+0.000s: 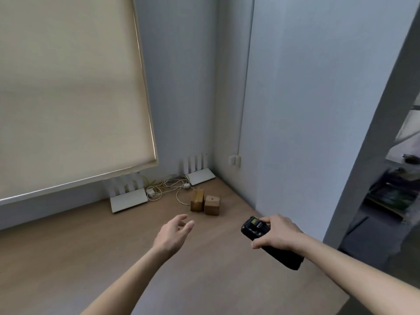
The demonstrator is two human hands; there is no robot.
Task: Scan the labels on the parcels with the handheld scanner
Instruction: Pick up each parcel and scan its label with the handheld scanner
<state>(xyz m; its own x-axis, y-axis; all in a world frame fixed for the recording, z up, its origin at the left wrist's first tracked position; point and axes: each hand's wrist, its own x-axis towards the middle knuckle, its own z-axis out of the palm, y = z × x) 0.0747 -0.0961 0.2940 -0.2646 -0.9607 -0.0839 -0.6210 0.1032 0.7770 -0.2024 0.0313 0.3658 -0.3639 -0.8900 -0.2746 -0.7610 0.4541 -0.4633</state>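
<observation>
The right hand (276, 233) grips the black scanner (268, 241) above the wooden desk (68, 258); the left hand (173, 233) hovers empty, fingers relaxed. Two brown parcels (205, 203) sit touching near the corner

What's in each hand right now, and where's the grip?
Right hand grips the black handheld scanner around its middle; left hand holds nothing.

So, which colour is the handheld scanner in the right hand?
Black, with a small greenish screen near its top; the scanner shows best in the head view, held by the right hand.
</observation>
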